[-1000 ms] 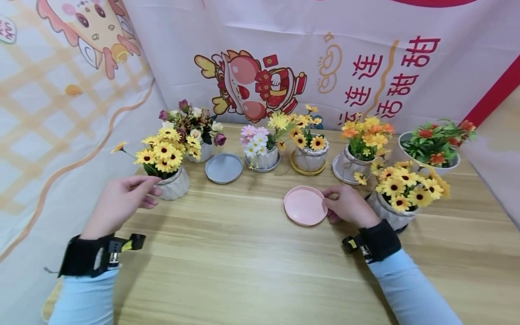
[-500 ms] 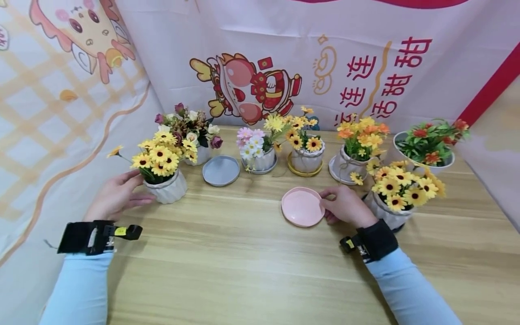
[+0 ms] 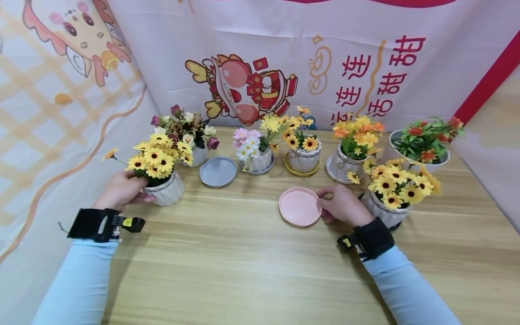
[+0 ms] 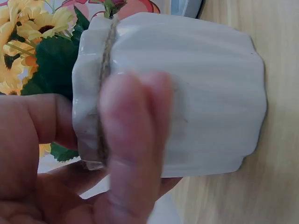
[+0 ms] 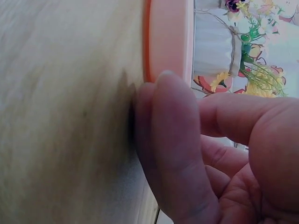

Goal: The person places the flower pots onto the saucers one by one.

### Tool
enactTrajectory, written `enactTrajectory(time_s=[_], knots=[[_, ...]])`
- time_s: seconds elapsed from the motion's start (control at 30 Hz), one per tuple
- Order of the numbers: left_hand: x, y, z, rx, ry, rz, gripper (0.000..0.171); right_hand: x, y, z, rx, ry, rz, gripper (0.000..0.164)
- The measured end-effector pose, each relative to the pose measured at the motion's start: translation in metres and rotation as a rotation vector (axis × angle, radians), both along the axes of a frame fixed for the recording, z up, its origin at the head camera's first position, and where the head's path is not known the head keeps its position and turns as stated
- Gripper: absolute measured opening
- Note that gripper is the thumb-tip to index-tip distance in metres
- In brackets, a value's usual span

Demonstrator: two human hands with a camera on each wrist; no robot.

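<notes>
On the left of the head view, my left hand [image 3: 122,189] holds the near left side of a white ribbed flowerpot [image 3: 168,192] with yellow daisies [image 3: 154,158]. The left wrist view shows one digit at the pot's twine-tied rim [image 4: 105,93], with other fingers in front of its wall. My right hand [image 3: 343,205] pinches the right edge of a round pink saucer [image 3: 299,207] near the table's middle. In the right wrist view, its fingertips meet the rim of the pink saucer [image 5: 170,42], which lies low by the tabletop.
A grey-blue saucer [image 3: 218,172] lies behind, near a pot of purple roses [image 3: 199,155]. Several potted flowers on saucers line the back. Right of my right hand stands another yellow daisy pot [image 3: 383,210], with a red-flowered white pot [image 3: 420,155] behind. Fabric hangings [image 3: 162,54] border the table.
My left hand has opened beside the daisy pot, then closed in on its rim. The right hand has stayed at the pink saucer. The whole head view has shifted slightly.
</notes>
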State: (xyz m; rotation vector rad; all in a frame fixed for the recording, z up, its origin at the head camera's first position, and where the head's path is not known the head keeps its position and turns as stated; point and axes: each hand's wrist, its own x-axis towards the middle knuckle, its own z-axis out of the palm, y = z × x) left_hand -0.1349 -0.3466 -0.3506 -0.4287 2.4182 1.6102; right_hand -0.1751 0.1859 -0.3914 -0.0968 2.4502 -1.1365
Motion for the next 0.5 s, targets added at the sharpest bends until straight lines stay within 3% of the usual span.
enactTrajectory(time_s=[0.33,0.5], knots=[[0.002,0.005,0.005,-0.088,0.06,-0.031,0.058,-0.001,0.001,0.002,0.019,-0.001,0.014,0.029],[0.011,0.02,0.013,-0.026,0.112,-0.086,0.059,0.0,0.001,0.003,0.014,0.0,0.014,0.028]])
